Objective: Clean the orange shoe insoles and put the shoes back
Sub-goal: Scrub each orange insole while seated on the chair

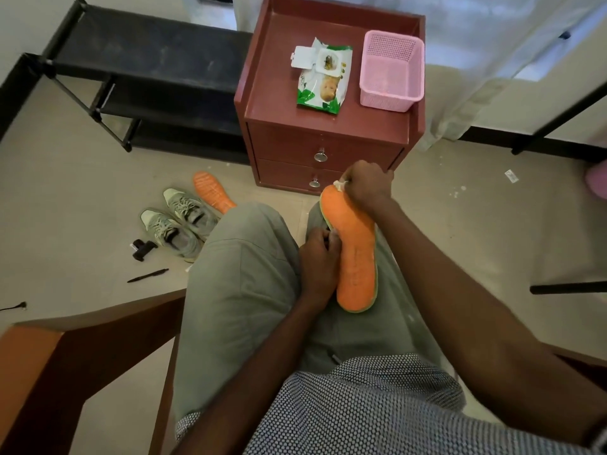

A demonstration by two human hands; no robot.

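The person sits with an orange insole lying lengthwise over the right thigh, and this looks like the wiping step on one of the pair. The right hand is closed over a scrap of white wet wipe, pressing it on the insole's far tip. The left hand is curled around the insole's left edge near the middle, pinching it steady. So the insole lies between the two hands, one at its far end and one at its side, with its near end resting free on the leg.

The second insole lies on the floor to the left, just beyond the left knee, next to the pair of grey-green sneakers, which stand side by side and well apart from both hands. On the brown bedside cabinet on the far side sit an open pack of wet wipes and a pink basket. A black shoe rack stands at the far left.

My guess is that the next move calls for drawing the wipe down the length of the insole toward the near end while the left hand keeps it from sliding. The other insole and both shoes look still to be dealt with.
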